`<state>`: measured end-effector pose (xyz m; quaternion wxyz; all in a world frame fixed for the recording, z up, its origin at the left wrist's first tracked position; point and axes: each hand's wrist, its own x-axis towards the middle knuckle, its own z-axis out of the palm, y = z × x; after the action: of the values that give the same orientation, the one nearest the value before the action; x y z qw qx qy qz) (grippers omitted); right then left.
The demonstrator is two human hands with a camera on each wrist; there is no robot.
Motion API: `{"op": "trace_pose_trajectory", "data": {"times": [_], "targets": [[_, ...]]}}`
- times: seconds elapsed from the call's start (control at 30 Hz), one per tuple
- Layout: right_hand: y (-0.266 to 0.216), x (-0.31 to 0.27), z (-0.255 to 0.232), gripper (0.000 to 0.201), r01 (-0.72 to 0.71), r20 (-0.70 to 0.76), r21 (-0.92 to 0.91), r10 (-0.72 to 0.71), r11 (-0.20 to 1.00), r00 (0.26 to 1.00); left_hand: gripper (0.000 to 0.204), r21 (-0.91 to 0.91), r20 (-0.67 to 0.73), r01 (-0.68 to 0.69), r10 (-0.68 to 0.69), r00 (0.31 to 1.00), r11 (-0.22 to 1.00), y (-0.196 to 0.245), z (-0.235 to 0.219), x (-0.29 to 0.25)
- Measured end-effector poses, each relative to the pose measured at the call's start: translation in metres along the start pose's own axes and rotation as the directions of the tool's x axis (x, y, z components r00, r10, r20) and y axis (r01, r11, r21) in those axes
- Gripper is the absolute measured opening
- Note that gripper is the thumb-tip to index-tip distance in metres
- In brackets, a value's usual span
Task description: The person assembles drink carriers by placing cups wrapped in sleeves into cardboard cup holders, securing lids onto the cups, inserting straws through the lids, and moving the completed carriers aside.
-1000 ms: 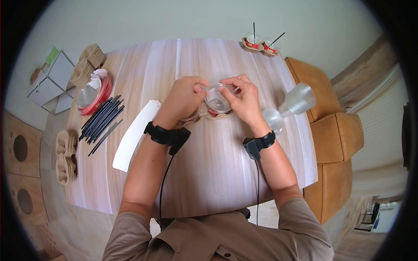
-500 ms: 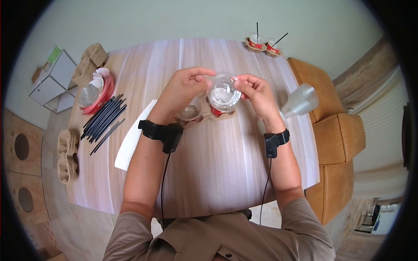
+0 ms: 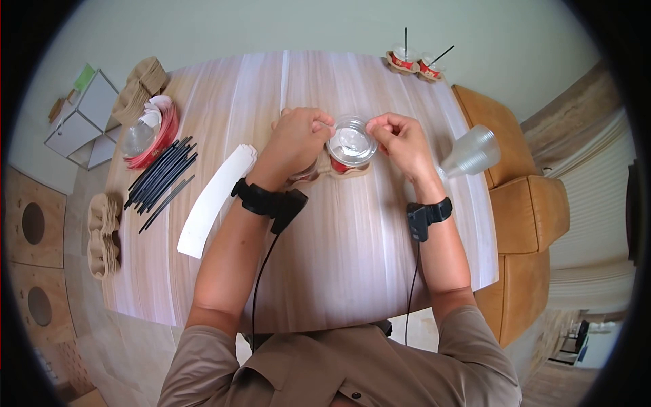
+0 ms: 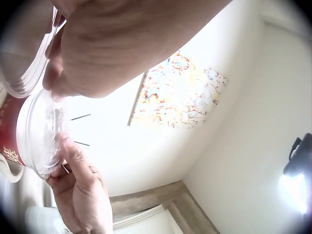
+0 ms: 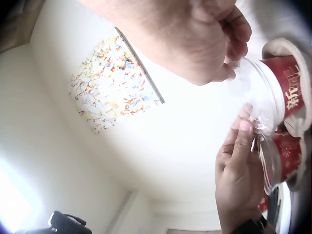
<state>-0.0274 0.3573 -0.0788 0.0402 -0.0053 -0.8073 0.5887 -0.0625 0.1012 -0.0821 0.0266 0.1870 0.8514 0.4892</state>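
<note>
A clear domed plastic lid [image 3: 352, 139] lies over the rim of a clear cup wrapped in a red sleeve [image 3: 340, 166]. My left hand [image 3: 298, 139] pinches the lid's left edge, while the thumb and fingers of my right hand [image 3: 401, 144] pinch its right edge. The cup sits in a brown cardboard carrier [image 3: 354, 173]. Beside it in the same carrier stands a second red-sleeved cup [image 5: 286, 156], partly hidden behind my left hand in the head view. Gold characters show on the first cup's sleeve in the right wrist view.
Black straws [image 3: 161, 175] and a white strip [image 3: 218, 200] lie left of my left arm. Red sleeves [image 3: 163, 136] and stacked carriers [image 3: 104, 234] line the left edge. Nested clear cups [image 3: 471, 152] lie at right. Two finished-looking drinks with straws [image 3: 415, 62] stand at the far right corner.
The lid was tilted toward me half a second ago and now lies flatter over the cup. Over the second, my right hand has shifted right, away from the left one.
</note>
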Motion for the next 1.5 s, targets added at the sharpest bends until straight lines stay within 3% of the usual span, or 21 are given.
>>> {"op": "trace_pose_trajectory", "data": {"times": [0.53, 0.8, 1.1, 1.33, 1.5], "targets": [[-0.016, -0.012, 0.001, 0.019, 0.022, -0.033, -0.133, -0.027, 0.991, 0.999, 0.026, -0.149, 0.109, 0.116, -0.100, 0.989, 0.982, 0.008, -0.012, -0.004], [-0.014, -0.013, 0.000, 0.019, 0.051, -0.052, -0.301, -0.070, 0.952, 0.996, 0.028, -0.020, 0.070, -0.045, 0.046, 0.997, 0.999, -0.003, -0.004, -0.002], [-0.024, -0.019, 0.000, 0.021, 0.042, -0.042, -0.360, -0.061, 0.932, 0.997, 0.031, 0.048, 0.125, -0.085, 0.078, 0.989, 0.995, 0.000, -0.009, -0.003], [-0.039, -0.030, 0.000, 0.021, 0.019, -0.051, -0.370, -0.041, 0.929, 0.998, 0.034, -0.070, 0.189, -0.018, 0.031, 0.981, 0.997, 0.002, -0.016, -0.004], [-0.041, -0.030, 0.000, 0.022, 0.045, -0.033, -0.454, -0.068, 0.890, 0.997, 0.035, -0.035, 0.156, -0.121, 0.125, 0.980, 0.992, -0.004, -0.009, -0.003]]}}
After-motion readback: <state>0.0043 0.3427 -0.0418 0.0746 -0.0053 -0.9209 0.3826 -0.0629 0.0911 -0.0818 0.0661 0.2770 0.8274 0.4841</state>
